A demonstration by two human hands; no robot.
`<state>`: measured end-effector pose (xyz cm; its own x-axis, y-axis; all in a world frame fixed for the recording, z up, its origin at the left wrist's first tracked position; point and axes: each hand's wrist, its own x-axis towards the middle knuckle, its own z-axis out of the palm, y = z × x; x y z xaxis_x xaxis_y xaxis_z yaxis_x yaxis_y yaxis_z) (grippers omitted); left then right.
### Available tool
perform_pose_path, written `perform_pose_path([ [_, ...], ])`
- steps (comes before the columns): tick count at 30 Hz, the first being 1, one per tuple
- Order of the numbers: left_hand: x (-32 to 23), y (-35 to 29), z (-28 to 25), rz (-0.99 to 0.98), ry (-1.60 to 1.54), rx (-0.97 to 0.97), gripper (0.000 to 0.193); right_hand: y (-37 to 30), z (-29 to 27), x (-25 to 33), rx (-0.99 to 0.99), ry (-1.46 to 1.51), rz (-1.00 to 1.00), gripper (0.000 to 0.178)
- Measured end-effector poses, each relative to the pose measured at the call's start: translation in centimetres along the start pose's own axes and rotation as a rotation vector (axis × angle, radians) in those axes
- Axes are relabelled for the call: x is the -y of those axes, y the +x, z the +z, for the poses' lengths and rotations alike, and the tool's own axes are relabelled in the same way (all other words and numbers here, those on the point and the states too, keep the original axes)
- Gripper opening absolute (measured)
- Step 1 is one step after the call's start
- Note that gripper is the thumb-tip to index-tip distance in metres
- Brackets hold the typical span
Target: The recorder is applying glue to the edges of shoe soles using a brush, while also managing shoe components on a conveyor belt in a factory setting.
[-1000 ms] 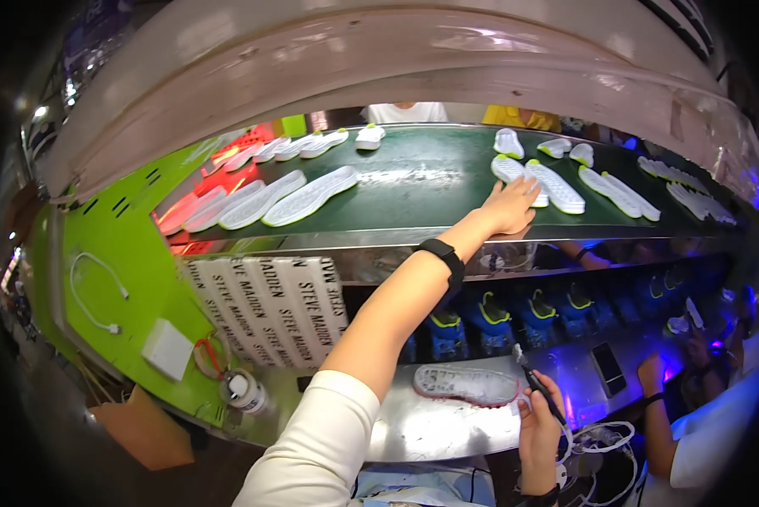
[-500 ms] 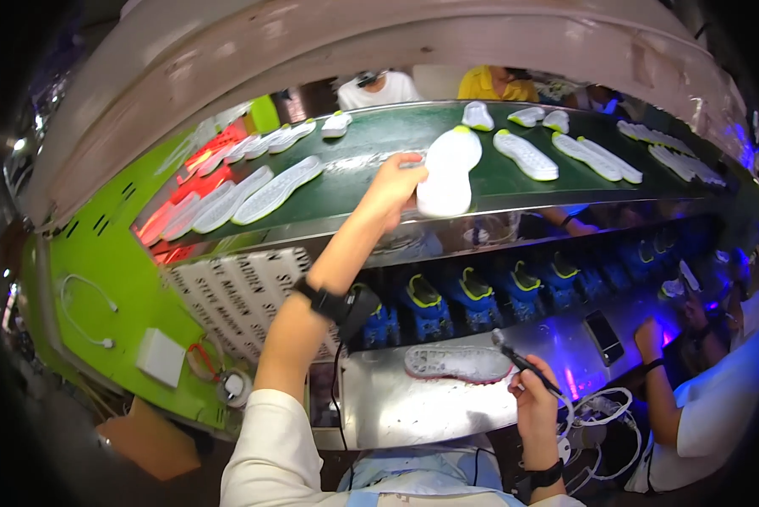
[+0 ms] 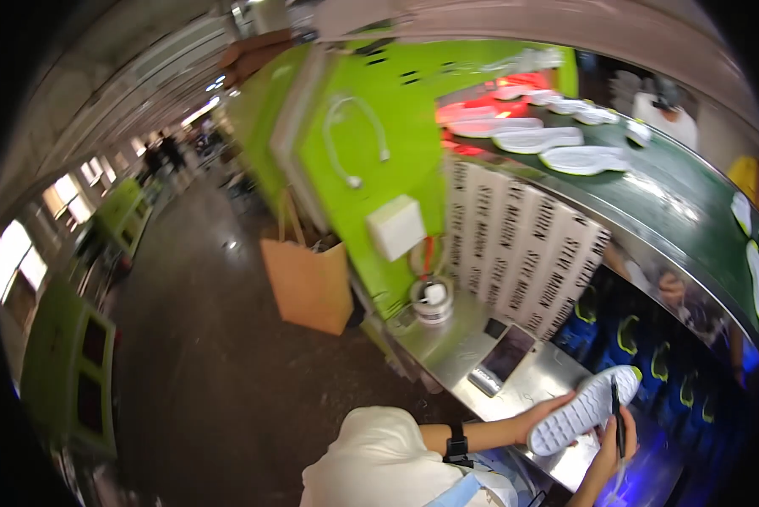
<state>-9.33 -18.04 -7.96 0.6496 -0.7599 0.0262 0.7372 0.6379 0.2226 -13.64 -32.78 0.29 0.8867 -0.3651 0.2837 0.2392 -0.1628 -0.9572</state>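
While gripping the white sole (image 3: 584, 414) by its left edge with the left hand (image 3: 532, 417), keep that grip firm so as not to let it rock. Hold it up over the metal table (image 3: 553, 372), bumpy face showing, yellow-green end up and to the right. Grasp the black pen-like tool (image 3: 619, 427) in the right hand (image 3: 608, 455) much like a pencil, tip over the yellow-green half of the sole. Cannot tell if touching there or just above. Best to press softly, go a bit at a time, and keep the pale cord (image 3: 620, 483) out of the way.

Under the hands, find shiny metal with a blue glow at the lower right. On the same table, see 1 flat phone (image 3: 506, 358) and, farther off, 1 white jar (image 3: 433, 306) near the green panel (image 3: 354, 220). Behind the phone, see a printed white sheet (image 3: 523, 245). To the right, see dark blue shoes (image 3: 625, 338) below the green belt (image 3: 675, 186). On that belt, see more soles (image 3: 582, 159), some lit red. Beside the panel, see 1 brown paper bag (image 3: 308, 283). Past it, look along the dark floor (image 3: 193, 338) to bright windows (image 3: 67, 203).
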Motion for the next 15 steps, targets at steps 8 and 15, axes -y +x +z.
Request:
perform_pose_path([
  [8, -0.9, -0.2, 1.3, 0.067, -0.002, -0.054, 0.046, 0.0, 0.5, 4.8, 0.115, 0.187, 0.294, 0.021],
  [15, -1.9, 0.5, 2.2, 0.100, -0.032, -0.148, 0.048, -0.1, 2.2, 9.2, 0.253, 0.121, 0.149, 0.024],
])
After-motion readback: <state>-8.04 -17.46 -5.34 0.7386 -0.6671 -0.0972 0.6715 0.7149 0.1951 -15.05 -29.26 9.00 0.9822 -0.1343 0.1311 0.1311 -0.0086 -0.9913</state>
